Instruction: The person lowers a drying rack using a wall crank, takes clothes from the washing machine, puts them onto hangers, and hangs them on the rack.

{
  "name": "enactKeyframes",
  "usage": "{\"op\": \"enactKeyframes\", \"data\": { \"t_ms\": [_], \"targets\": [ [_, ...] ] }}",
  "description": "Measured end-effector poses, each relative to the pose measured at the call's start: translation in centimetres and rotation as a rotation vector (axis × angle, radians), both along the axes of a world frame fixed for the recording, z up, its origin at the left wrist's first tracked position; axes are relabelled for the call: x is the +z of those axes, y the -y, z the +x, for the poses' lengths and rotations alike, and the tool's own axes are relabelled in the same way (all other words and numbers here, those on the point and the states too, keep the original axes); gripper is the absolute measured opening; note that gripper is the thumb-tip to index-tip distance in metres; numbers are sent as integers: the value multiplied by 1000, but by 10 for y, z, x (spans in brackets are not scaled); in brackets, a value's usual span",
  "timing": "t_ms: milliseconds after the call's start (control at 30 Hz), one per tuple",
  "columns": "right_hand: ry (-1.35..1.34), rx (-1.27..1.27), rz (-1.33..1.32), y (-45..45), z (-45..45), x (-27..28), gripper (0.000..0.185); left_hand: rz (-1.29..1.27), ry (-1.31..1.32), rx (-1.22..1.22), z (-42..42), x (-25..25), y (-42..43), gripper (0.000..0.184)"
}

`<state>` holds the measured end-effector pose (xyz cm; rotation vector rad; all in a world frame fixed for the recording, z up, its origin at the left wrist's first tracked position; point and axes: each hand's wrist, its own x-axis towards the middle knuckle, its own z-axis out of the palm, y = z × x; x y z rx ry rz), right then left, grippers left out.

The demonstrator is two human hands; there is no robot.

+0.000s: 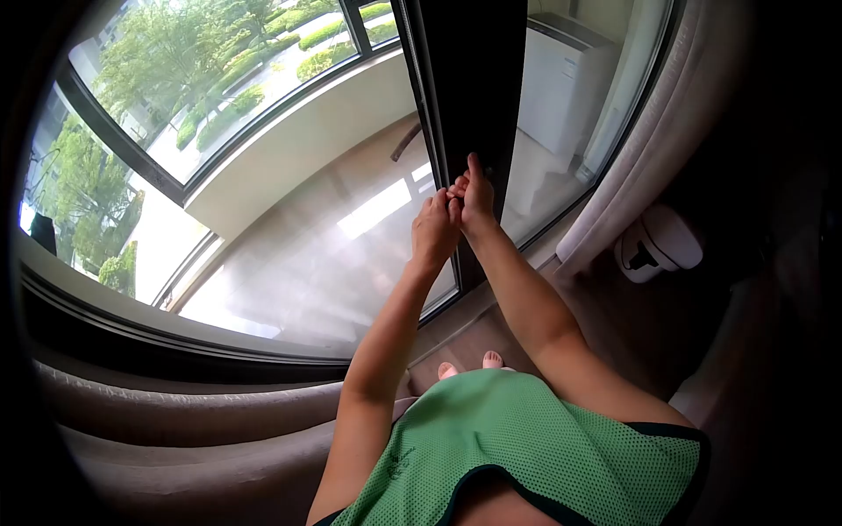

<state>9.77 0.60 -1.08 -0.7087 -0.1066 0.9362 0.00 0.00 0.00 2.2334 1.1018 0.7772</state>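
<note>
dark door frame (474,83): upright between glass areas, directly behind both hands
left hand (436,230): fingers bent, meeting the right hand in front of the frame; cannot tell whether they grasp anything
right hand (476,197): fingers curled inward, thumb pointing up; any grip is hidden
hands at the frame: probably best worked with steady, even pressure, fingertips clear of the frame's edges
curtain (649,114): hangs right, apart from the hands; its cloth is best kept clear
</note>
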Motion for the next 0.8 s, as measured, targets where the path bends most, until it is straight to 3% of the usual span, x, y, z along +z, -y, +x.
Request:
{"op": "enactKeyframes", "data": {
  "t_ms": [400,700,800],
  "targets": [
    [-258,-71,75,-8,-3,10,44,159,-82,-30,-4,27,-11,32],
    [-240,-105,28,-21,9,-2,39,192,-44,-58,7,12,-24,31],
    [-299,-156,-30,-34,14,-1,47,198,-24,-72,11,5,-34,31]
  ]
}}
